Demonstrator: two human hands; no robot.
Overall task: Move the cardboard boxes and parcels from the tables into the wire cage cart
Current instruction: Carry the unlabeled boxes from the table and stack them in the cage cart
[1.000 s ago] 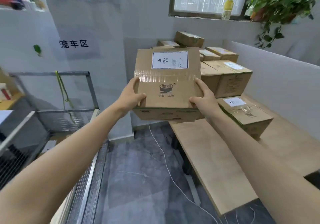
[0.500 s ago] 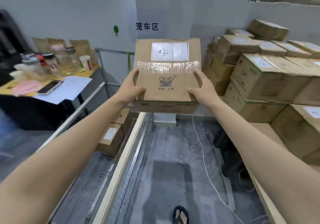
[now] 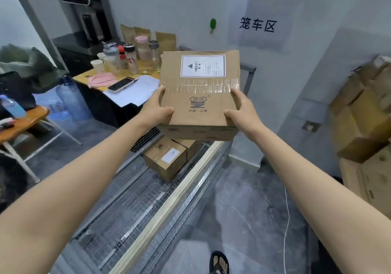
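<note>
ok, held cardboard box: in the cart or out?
Out. Left hand and right hand hold the brown HEAVY-labelled cardboard box aloft over the grey wire cage cart.

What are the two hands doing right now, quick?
Left hand: closed on the left side of the cardboard box.
Right hand: closed on the right side of the same box.

Carried box, one second earlier at the left edge of the table bearing the stacked boxes, now hangs over the far end of the wire cage cart, directly above the boxes in the cart. The left hand and right hand swing leftward with it. The stacked boxes shift to the right margin, and a second table with a phone comes into view.
</note>
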